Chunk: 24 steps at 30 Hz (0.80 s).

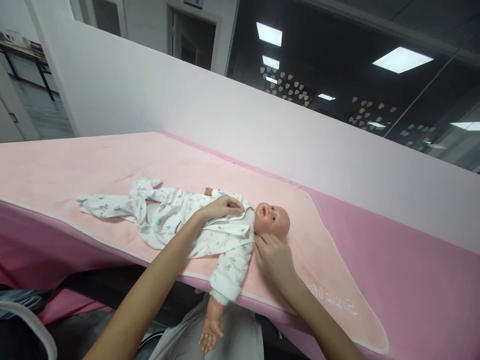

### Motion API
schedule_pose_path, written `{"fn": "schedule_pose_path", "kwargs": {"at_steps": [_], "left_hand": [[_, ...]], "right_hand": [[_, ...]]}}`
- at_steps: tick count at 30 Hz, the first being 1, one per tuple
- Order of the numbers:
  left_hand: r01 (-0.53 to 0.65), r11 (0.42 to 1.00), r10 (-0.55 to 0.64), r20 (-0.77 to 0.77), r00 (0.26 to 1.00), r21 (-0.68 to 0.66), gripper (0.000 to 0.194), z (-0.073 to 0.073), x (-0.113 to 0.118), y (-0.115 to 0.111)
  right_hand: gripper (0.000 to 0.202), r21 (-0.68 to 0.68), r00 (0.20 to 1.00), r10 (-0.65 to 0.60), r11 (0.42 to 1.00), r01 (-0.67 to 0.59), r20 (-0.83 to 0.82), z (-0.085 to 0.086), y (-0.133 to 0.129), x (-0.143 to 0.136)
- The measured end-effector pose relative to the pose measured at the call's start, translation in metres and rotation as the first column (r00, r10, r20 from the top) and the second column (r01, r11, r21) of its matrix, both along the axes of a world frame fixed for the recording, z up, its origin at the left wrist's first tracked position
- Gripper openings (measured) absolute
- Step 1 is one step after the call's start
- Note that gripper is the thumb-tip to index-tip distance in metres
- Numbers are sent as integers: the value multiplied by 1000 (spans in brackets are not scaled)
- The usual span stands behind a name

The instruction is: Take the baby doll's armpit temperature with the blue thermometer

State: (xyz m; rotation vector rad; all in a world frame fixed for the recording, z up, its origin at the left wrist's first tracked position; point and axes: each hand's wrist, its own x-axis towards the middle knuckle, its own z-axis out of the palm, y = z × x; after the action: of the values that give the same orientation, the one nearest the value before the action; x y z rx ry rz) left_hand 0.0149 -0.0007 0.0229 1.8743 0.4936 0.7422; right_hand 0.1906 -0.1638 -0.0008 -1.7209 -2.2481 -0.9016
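Observation:
A baby doll point(273, 220) lies on its back with its head to the right, dressed in a white printed baby top point(228, 232) and matching baby trousers point(157, 220). Over the doll's chest, my left hand point(224, 207) has its fingers bent and closed on the front edge of the top near the collar. My right hand point(276, 257) is at the near side of the neck, fingers drawn together at the collar beside the shoulder; its fingertips are partly hidden. The doll's near arm point(212, 325) hangs over the table edge, its sleeve cuff folded back.
Under the doll is a light pink mat point(330, 270) with a pale border, spread on a darker pink table cover point(423, 260). A white partition point(262, 130) with dark glass above runs along the far side. My lap is below the near edge.

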Motion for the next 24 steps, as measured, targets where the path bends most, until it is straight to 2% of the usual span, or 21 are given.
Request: {"fn": "schedule_pose_path", "kwargs": {"at_steps": [3,7,12,17,20,24], "left_hand": [[19,1000,-19,-16,1000,-23,29,0,-2,1],[31,999,-32,-11,999,-34,29,-2,-3,4],[58,997,-60,-42,997,-42,27,-4,-3,5],[50,994,-54,-42,998,-97,27,-4,-2,4],[23,992,-30,-61,998,-124,24,-2,-1,1],[15,997,-21,-87,996,-71,24,1,-2,0]], "right_hand": [[25,92,983,146,986,-136,-108,3,41,-26],[24,328,904,345,910,-255,-254,-12,76,-37],[27,510,758,525,807,-298,-388,-33,80,-29],[34,616,649,621,735,-285,-440,-40,81,-33],[30,654,638,633,712,-256,-440,-39,83,-35],[29,652,638,626,717,-245,-449,-38,82,-36]]}}
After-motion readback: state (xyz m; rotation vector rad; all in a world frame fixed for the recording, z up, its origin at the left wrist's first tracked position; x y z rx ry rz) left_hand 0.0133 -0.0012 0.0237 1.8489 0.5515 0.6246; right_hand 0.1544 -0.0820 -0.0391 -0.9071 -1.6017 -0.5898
